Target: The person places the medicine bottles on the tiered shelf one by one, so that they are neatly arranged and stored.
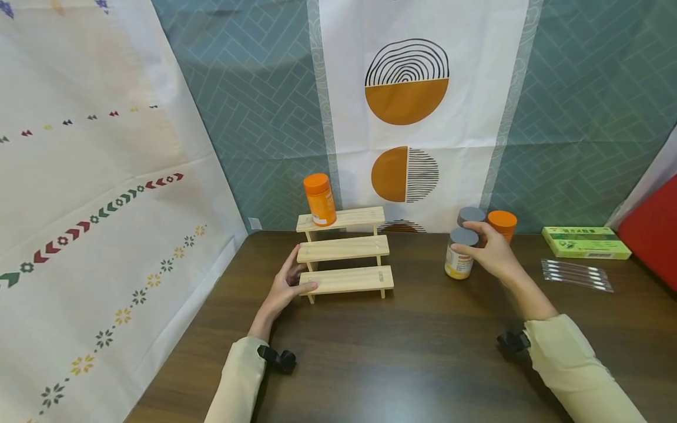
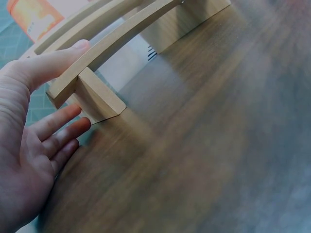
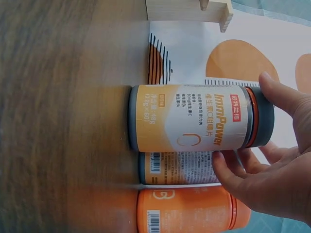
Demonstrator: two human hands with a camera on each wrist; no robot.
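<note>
A three-tier wooden display rack [image 1: 344, 249] stands on the left, an orange bottle [image 1: 320, 202] upright on its top tier. My left hand [image 1: 287, 286] holds the rack's left end. In the left wrist view the thumb [image 2: 58, 63] lies over the lowest board [image 2: 116, 46], and several fingertips [image 2: 80, 127] are beside its leg. On the right, my right hand [image 1: 489, 249] grips a grey-lidded vitamin C bottle [image 1: 459, 258] near its lid. In the right wrist view this bottle [image 3: 194, 116] stands upright, its base at the tabletop.
Behind the held bottle stand a second grey-lidded bottle [image 1: 471, 215] and another orange bottle [image 1: 502, 223]. A green-yellow box [image 1: 586, 242] and wrapped swab-like sticks [image 1: 576, 275] lie farther right, near a red object [image 1: 653, 232]. Patterned cloths hang behind the brown table [image 1: 370, 364].
</note>
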